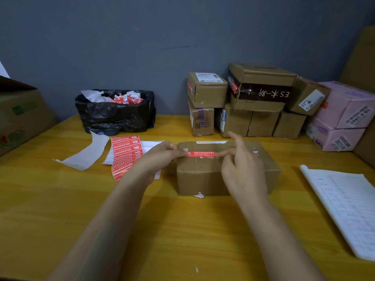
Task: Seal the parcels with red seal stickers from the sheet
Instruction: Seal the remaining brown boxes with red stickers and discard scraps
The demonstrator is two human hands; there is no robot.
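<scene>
1. Stacked parcels (pixel 261 98) at 2 o'clock; black bin bag (pixel 115 112) at 11 (paper scraps inside).
2. Cardboard parcel (pixel 203 175) at centre, sticker sheet (pixel 125 153) at its 9.
3. Left hand (pixel 162 154) pinches the red seal sticker (pixel 200 154) lying on the parcel top; right hand (pixel 241 169), fingers loose, presses its other end.

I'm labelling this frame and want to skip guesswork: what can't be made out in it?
Head view:
- Print on the red seal sticker: too small; its ends lie under the left hand and right hand.
- Sticker sheet: lower right part hidden by the left wrist.
- Parcel: part of its near face hidden by the right hand.
- Notebook: cut off by the right edge, writing too faint.
</scene>
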